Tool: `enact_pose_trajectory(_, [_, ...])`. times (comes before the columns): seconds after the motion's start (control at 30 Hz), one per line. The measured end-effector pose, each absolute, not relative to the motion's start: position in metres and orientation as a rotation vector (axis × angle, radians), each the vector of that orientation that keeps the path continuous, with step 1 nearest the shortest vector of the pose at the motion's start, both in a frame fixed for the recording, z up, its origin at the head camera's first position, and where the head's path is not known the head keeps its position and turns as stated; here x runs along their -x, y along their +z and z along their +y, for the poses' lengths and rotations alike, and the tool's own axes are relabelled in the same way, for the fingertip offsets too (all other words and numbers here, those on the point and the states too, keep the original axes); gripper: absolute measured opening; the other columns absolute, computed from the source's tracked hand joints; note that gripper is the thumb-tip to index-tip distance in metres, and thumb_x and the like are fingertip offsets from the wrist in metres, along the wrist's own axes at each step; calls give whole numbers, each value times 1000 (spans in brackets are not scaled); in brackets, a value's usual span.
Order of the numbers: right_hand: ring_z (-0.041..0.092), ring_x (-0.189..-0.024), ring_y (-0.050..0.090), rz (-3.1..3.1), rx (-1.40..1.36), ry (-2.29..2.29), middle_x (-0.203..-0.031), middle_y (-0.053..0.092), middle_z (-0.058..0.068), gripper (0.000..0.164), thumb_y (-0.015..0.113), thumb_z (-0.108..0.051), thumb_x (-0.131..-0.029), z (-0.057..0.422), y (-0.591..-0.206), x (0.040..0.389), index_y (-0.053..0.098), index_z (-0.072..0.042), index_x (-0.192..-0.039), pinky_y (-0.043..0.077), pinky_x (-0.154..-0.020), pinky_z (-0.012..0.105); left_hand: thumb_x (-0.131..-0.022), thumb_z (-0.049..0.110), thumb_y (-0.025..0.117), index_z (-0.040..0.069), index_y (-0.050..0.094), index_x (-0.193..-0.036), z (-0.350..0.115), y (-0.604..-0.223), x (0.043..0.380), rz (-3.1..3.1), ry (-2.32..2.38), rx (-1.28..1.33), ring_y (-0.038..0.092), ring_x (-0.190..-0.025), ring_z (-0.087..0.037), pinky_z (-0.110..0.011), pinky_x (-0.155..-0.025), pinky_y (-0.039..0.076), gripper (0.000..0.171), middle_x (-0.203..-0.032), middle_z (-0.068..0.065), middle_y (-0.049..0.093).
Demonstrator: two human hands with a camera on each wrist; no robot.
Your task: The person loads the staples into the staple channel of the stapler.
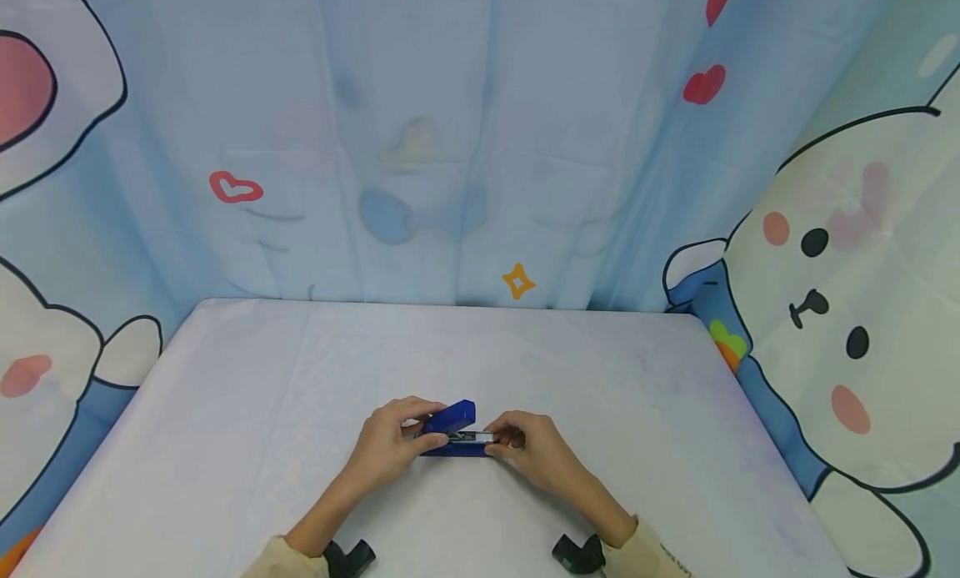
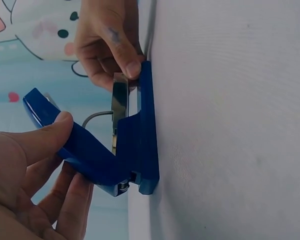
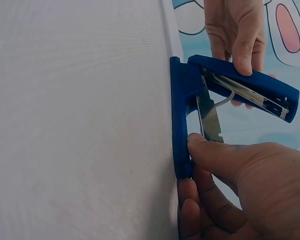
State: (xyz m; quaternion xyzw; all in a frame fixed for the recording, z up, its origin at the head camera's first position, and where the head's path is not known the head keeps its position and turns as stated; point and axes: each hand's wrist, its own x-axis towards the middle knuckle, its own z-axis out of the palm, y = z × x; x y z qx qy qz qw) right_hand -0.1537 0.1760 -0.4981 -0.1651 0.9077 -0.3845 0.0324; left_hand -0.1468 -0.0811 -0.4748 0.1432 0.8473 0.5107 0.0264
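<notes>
A blue stapler (image 1: 453, 450) stands on the white table with its top cover (image 2: 82, 145) swung up from the base (image 3: 179, 115). Between them the metal staple channel (image 2: 121, 97) shows, and a bent wire (image 3: 225, 100) links it to the raised cover. My left hand (image 1: 390, 443) pinches the cover between thumb and fingers near the hinge side. At the other end my right hand (image 1: 534, 449) grips the front of the base, its thumb (image 3: 202, 147) on the side next to the channel's tip. The fingers behind the base are partly hidden.
The white table (image 1: 300, 378) spreads around the stapler, its far edge against a light blue curtain (image 1: 420, 144) with cartoon prints. Black wrist mounts (image 1: 577, 553) sit by both beige sleeves (image 1: 288, 560).
</notes>
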Motion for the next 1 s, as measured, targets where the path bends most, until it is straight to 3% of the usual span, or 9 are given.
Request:
enact_pose_trajectory(0.2, [1, -74, 58, 2804, 505, -1183, -85, 71, -8, 15, 85, -8, -89, 176, -499, 155, 79, -15, -101, 53, -68, 19, -90, 19, 85, 15, 78, -124, -80, -474, 147, 2655, 1531, -461, 67, -118, -22, -30, -97, 62, 34, -124, -2, 77])
enact_pose_trajectory(0.43, [2, -74, 58, 2796, 504, -1181, -85, 71, -8, 15, 85, -8, -89, 176, -499, 154, 79, -15, -101, 52, -67, 19, -91, 19, 85, 16, 79, -124, -79, -473, 148, 2679, 1496, -474, 72, -122, -28, -39, -101, 60, 34, -125, -4, 77])
enact_pose_trajectory(0.83, [2, -75, 58, 2786, 529, -1193, -86, 71, -7, 15, 84, -8, -89, 177, -499, 154, 78, -13, -102, 53, -68, 19, -89, 25, 86, 21, 80, -121, -75, -472, 149, 2769, 1368, -519, 69, -112, -20, -32, -90, 63, 32, -120, 0, 79])
enact_pose_trajectory(1.0, [1, -76, 58, 2784, 553, -1208, -87, 73, -5, 14, 84, -9, -90, 179, -500, 154, 78, -12, -102, 53, -68, 19, -88, 30, 86, 24, 81, -119, -73, -469, 148, 2838, 1267, -531, 69, -106, -17, -28, -83, 57, 32, -119, 2, 80])
